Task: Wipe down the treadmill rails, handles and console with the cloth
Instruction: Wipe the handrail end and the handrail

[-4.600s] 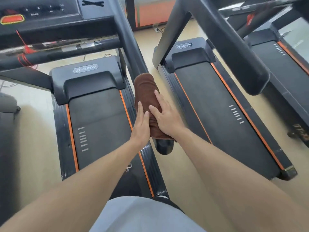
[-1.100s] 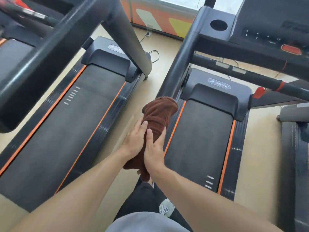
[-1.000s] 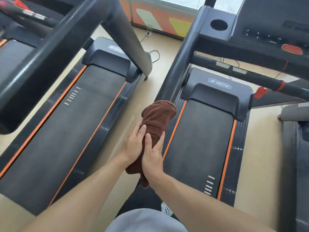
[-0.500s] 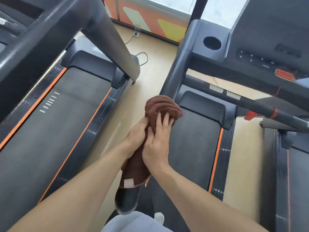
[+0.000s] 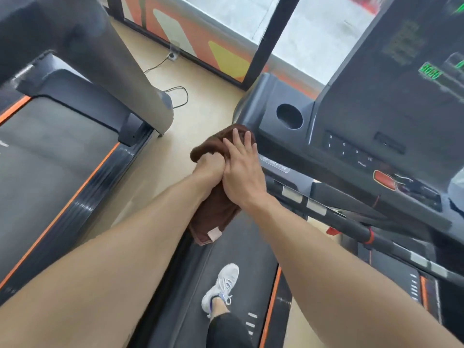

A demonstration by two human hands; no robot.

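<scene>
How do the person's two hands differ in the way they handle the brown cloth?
The left hand is curled, gripping the brown terry cloth from its left side; the right hand lies on top with fingers straight, pressing down. The right hand's fingers reach farther toward the black treadmill console. Both touch the cloth, side by side.

To my left stands a neighbouring treadmill (image 5: 57,151), its dark belt edged by an orange stripe (image 5: 62,212), with a thick grey upright (image 5: 120,71) slanting across it. On the beige floor (image 5: 200,101) between the machines a black cable (image 5: 179,96) loops near a wall socket (image 5: 172,56). Beyond is an orange and yellow panel (image 5: 216,56), under what looks like glass. Below, my white sneaker (image 5: 221,287).
</scene>
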